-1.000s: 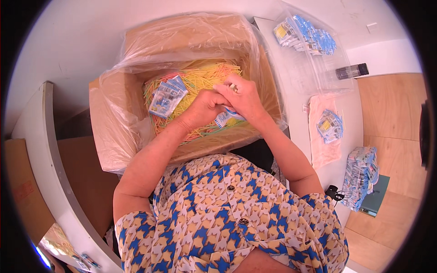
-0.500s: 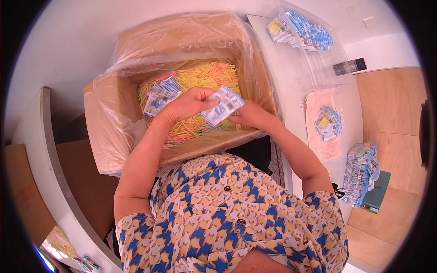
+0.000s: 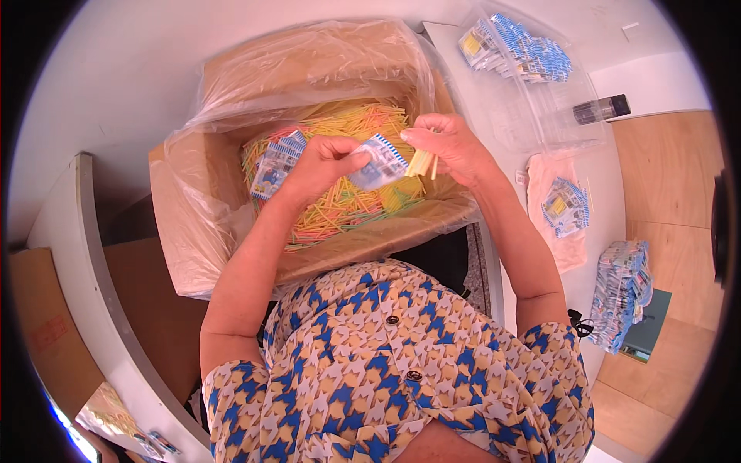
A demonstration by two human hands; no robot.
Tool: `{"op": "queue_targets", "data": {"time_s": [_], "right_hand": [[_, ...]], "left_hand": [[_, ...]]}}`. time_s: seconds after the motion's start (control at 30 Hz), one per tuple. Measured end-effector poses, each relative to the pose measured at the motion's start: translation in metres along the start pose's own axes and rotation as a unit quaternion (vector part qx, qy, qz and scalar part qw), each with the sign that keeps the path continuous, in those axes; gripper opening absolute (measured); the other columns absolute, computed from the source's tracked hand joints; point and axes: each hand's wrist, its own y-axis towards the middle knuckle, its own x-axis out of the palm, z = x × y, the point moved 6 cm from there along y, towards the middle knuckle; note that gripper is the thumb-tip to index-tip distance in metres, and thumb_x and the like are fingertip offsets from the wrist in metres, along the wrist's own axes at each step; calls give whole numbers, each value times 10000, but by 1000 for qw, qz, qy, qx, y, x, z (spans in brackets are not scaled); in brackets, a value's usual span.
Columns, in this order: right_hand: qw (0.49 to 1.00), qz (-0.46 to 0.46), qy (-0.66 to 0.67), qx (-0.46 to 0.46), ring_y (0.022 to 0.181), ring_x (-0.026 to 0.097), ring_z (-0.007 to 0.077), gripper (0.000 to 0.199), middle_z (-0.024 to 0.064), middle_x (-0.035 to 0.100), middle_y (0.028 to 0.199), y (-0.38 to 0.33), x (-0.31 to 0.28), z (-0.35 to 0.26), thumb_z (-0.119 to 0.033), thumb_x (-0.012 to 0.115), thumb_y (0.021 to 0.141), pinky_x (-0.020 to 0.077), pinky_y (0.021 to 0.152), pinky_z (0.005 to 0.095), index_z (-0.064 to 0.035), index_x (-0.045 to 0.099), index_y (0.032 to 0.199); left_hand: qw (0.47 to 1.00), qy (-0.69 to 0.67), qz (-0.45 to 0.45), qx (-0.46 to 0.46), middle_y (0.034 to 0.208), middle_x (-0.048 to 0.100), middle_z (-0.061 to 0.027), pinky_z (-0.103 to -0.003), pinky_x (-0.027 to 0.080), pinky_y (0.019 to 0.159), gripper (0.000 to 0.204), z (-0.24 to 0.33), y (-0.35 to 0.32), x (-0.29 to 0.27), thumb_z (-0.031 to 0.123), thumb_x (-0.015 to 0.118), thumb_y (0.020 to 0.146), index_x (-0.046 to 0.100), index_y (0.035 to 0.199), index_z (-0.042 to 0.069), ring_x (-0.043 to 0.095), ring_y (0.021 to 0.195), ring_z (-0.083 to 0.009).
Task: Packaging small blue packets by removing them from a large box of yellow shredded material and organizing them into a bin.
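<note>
A cardboard box (image 3: 185, 239) lined with clear plastic holds a heap of thin yellow, pink and green sticks (image 3: 340, 208). My left hand (image 3: 324, 166) is above the heap and pinches a small blue-and-white packet (image 3: 378, 162) by its left side. My right hand (image 3: 448, 143) grips a small bunch of yellow sticks (image 3: 422, 163) at the packet's right edge. Another stack of the same packets (image 3: 274, 163) lies on the sticks just left of my left hand.
On the white table to the right are a clear bag of blue packets (image 3: 517, 50), a black-capped tube (image 3: 602, 108), a pink bag holding packets (image 3: 563, 208) and a tall pile of filled packets (image 3: 621, 293). A white curved rail (image 3: 93, 309) runs along the left.
Both hands have risen out of the sticks. The packet now stands between them, and my right hand has come up with a bunch of yellow sticks at its edge.
</note>
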Motion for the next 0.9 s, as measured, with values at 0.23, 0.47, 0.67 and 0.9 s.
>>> {"op": "queue_targets", "data": {"time_s": [0.23, 0.47, 0.67, 0.9], "right_hand": [[957, 0, -211, -202, 537, 490, 90, 248, 34, 539, 572, 3, 35, 4, -234, 689, 786, 408, 501, 277, -9, 601, 729], [925, 61, -270, -262, 627, 490, 58, 197, 15, 536, 643, 5, 43, -4, -162, 680, 796, 411, 551, 245, -6, 570, 746], [927, 126, -203, -288, 634, 488, 57, 198, 8, 531, 635, 6, 40, -1, -145, 670, 798, 409, 551, 240, -14, 556, 705], [954, 147, -145, -216, 530, 436, 35, 182, -30, 511, 620, -1, -20, -11, -143, 662, 820, 322, 450, 217, -56, 567, 692]], "left_hand": [[975, -92, -198, -52, 882, 689, -39, -269, 467, 782, 178, -4, -12, 22, 101, 690, 777, 706, 921, -3, 602, 805, -96], [988, -44, -145, -24, 838, 677, -20, -241, 464, 727, 95, 0, -8, 23, 27, 662, 803, 698, 886, -3, 579, 788, -79], [994, -39, -102, -10, 822, 650, -9, -232, 458, 721, 89, -3, -5, 24, 43, 627, 845, 675, 897, -10, 565, 781, -78], [998, 27, 36, 41, 755, 596, 25, -216, 457, 702, 73, 0, 1, -7, 49, 630, 846, 669, 868, -9, 541, 728, -59]]}}
